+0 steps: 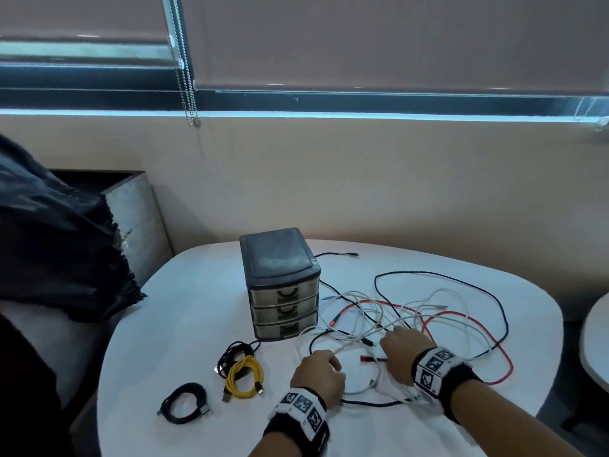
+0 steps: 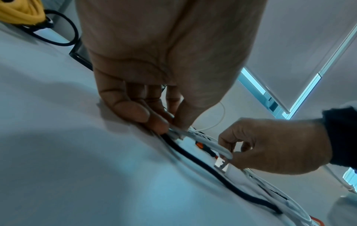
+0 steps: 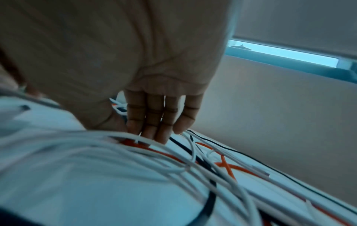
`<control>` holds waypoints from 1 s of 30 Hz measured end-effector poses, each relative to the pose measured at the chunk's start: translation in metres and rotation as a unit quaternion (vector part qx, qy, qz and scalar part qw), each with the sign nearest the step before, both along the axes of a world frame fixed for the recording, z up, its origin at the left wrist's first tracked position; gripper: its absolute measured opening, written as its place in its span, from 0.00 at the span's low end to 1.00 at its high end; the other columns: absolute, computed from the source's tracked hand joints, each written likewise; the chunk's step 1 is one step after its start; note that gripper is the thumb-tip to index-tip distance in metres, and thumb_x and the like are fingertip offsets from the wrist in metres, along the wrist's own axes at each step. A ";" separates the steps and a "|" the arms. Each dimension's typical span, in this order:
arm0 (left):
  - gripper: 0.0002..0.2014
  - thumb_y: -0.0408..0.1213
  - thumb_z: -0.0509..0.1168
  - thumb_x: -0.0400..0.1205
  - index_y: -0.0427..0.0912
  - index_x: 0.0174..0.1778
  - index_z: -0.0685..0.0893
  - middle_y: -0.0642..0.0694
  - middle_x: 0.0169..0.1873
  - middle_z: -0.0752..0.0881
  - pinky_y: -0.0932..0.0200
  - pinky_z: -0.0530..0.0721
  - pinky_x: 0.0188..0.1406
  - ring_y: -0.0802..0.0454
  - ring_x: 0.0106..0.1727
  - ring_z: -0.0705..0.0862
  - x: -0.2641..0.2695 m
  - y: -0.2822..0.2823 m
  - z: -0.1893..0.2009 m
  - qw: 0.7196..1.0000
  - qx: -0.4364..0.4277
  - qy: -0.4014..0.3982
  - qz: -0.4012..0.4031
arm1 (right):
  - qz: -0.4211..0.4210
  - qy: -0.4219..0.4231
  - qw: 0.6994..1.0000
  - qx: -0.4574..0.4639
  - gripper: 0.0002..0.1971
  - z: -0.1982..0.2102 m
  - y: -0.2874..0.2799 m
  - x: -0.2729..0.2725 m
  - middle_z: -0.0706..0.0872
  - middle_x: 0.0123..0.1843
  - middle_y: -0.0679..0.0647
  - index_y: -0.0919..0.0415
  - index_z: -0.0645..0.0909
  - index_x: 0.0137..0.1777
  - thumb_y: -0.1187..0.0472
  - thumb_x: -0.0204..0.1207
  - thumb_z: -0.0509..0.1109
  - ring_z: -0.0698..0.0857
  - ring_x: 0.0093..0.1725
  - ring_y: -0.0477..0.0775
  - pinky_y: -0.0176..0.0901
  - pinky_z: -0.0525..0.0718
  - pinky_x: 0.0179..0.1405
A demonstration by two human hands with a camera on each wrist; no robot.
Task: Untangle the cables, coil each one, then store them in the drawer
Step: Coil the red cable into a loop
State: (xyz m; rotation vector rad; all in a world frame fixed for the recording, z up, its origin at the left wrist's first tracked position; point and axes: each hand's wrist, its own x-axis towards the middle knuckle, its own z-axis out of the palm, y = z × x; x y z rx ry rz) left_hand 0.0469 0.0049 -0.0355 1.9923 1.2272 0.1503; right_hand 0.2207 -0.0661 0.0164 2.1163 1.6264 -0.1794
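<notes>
Pinching a thin white cable (image 2: 195, 134) on the white rounded worktop (image 1: 184, 324), the left hand (image 1: 318, 374) has a narrow grip; the right hand (image 1: 407, 352) pinches the same cable beside the dark three-drawer plastic organiser (image 1: 281, 285).

Three coiled cables (image 1: 244, 377), one drawer unit (image 1: 280, 285), three drawers (image 1: 283, 312), perhaps four tangled cables (image 1: 412, 321)

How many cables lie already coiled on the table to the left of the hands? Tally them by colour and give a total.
Yellow: 1, the yellow coil
Black: 2, the black ring coil and the black bundle partly under the yellow one
Total: 3
</notes>
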 end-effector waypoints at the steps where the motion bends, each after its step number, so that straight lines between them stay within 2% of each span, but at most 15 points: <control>1: 0.09 0.42 0.64 0.75 0.54 0.49 0.83 0.50 0.50 0.88 0.60 0.83 0.50 0.50 0.53 0.86 -0.002 0.000 0.001 1.000 -0.004 0.000 -0.001 | 0.009 -0.004 1.000 -0.009 0.14 0.001 0.000 -0.002 0.82 0.65 0.58 0.61 0.80 0.62 0.62 0.79 0.61 0.80 0.65 0.58 0.50 0.79 0.61; 4: 0.08 0.44 0.64 0.75 0.55 0.49 0.82 0.50 0.51 0.88 0.60 0.82 0.51 0.50 0.54 0.86 -0.006 -0.002 0.002 1.000 -0.010 -0.001 -0.006 | 0.036 -0.015 0.999 -0.033 0.11 0.006 0.002 -0.008 0.85 0.60 0.60 0.62 0.81 0.58 0.62 0.77 0.65 0.85 0.59 0.61 0.51 0.82 0.57; 7: 0.05 0.46 0.64 0.75 0.57 0.45 0.80 0.51 0.51 0.86 0.60 0.82 0.55 0.51 0.56 0.85 -0.010 -0.003 0.005 1.000 -0.020 0.005 -0.015 | 0.051 -0.028 0.997 -0.056 0.06 0.013 0.002 -0.016 0.86 0.58 0.61 0.60 0.79 0.52 0.62 0.76 0.67 0.86 0.57 0.62 0.48 0.80 0.54; 9: 0.01 0.46 0.64 0.75 0.57 0.40 0.79 0.52 0.47 0.84 0.60 0.82 0.57 0.52 0.57 0.85 -0.013 0.000 0.009 0.999 -0.022 -0.001 -0.023 | 0.037 -0.001 0.999 -0.016 0.04 0.023 0.001 -0.017 0.87 0.57 0.60 0.56 0.76 0.49 0.60 0.76 0.65 0.85 0.57 0.62 0.45 0.76 0.48; 11: 0.01 0.47 0.64 0.77 0.57 0.41 0.79 0.53 0.47 0.85 0.61 0.82 0.57 0.53 0.57 0.85 -0.016 0.001 0.013 1.000 0.001 -0.024 -0.010 | 0.007 0.050 0.998 0.048 0.03 0.035 0.001 -0.011 0.86 0.53 0.57 0.52 0.71 0.46 0.58 0.74 0.62 0.84 0.51 0.61 0.43 0.72 0.42; 13: 0.04 0.49 0.62 0.83 0.59 0.50 0.81 0.56 0.54 0.86 0.60 0.80 0.55 0.54 0.58 0.84 -0.017 0.000 0.022 0.994 0.085 -0.055 0.039 | -0.002 0.092 0.990 0.106 0.03 0.049 0.001 -0.006 0.85 0.50 0.53 0.51 0.74 0.46 0.58 0.75 0.59 0.81 0.47 0.57 0.42 0.72 0.38; 15: 0.14 0.51 0.56 0.86 0.58 0.64 0.81 0.59 0.62 0.83 0.59 0.78 0.61 0.55 0.64 0.81 -0.013 -0.002 0.038 0.974 0.182 -0.121 0.067 | 0.017 0.121 0.981 0.150 0.09 0.062 0.004 -0.006 0.86 0.53 0.49 0.50 0.80 0.51 0.58 0.79 0.58 0.83 0.51 0.55 0.43 0.78 0.45; 17: 0.20 0.51 0.51 0.88 0.54 0.71 0.80 0.56 0.66 0.83 0.55 0.76 0.66 0.53 0.67 0.80 -0.003 -0.005 0.054 0.959 0.226 -0.170 0.005 | 0.057 0.141 0.970 0.190 0.10 0.077 0.005 -0.014 0.85 0.53 0.48 0.50 0.82 0.52 0.57 0.82 0.58 0.83 0.52 0.53 0.44 0.80 0.50; 19: 0.21 0.52 0.47 0.90 0.51 0.64 0.83 0.51 0.56 0.88 0.51 0.80 0.59 0.49 0.58 0.85 0.006 -0.007 0.066 0.960 0.208 -0.182 -0.047 | 0.089 0.162 0.951 0.247 0.10 0.092 0.007 -0.021 0.84 0.50 0.46 0.50 0.83 0.52 0.55 0.84 0.60 0.83 0.49 0.51 0.44 0.79 0.50; 21: 0.20 0.49 0.49 0.91 0.46 0.53 0.85 0.49 0.47 0.89 0.48 0.82 0.54 0.50 0.49 0.86 0.009 -0.004 0.074 0.962 0.144 -0.229 -0.034 | 0.093 0.185 0.934 0.291 0.09 0.106 0.008 -0.022 0.83 0.48 0.45 0.50 0.85 0.52 0.53 0.83 0.62 0.82 0.47 0.49 0.44 0.79 0.49; 23: 0.19 0.46 0.51 0.91 0.45 0.46 0.85 0.49 0.43 0.89 0.47 0.82 0.53 0.52 0.45 0.85 0.006 0.000 0.082 0.956 0.131 -0.262 -0.028 | 0.091 0.202 0.923 0.314 0.08 0.114 0.007 -0.017 0.84 0.46 0.45 0.50 0.86 0.51 0.52 0.83 0.65 0.82 0.45 0.48 0.45 0.80 0.50; 25: 0.18 0.47 0.52 0.91 0.47 0.43 0.85 0.50 0.42 0.87 0.49 0.81 0.53 0.52 0.46 0.84 -0.001 0.005 0.092 0.956 0.147 -0.250 -0.052 | 0.083 0.159 0.941 0.286 0.10 0.119 0.008 -0.012 0.86 0.48 0.46 0.51 0.85 0.52 0.50 0.84 0.63 0.82 0.47 0.50 0.46 0.80 0.50; 27: 0.17 0.49 0.55 0.90 0.52 0.42 0.86 0.51 0.43 0.83 0.52 0.79 0.53 0.53 0.48 0.83 -0.014 0.009 0.104 0.955 0.166 -0.233 -0.071 | 0.068 0.045 0.970 0.228 0.14 0.123 0.008 -0.007 0.85 0.53 0.48 0.52 0.84 0.55 0.49 0.87 0.57 0.83 0.53 0.53 0.46 0.78 0.52; 30: 0.17 0.52 0.56 0.89 0.52 0.46 0.88 0.54 0.44 0.79 0.56 0.78 0.52 0.56 0.47 0.80 -0.034 0.013 0.113 0.957 0.213 -0.177 -0.081 | 0.014 -0.035 0.980 0.197 0.21 0.127 0.005 0.004 0.83 0.56 0.49 0.51 0.84 0.56 0.44 0.88 0.51 0.82 0.58 0.53 0.46 0.78 0.53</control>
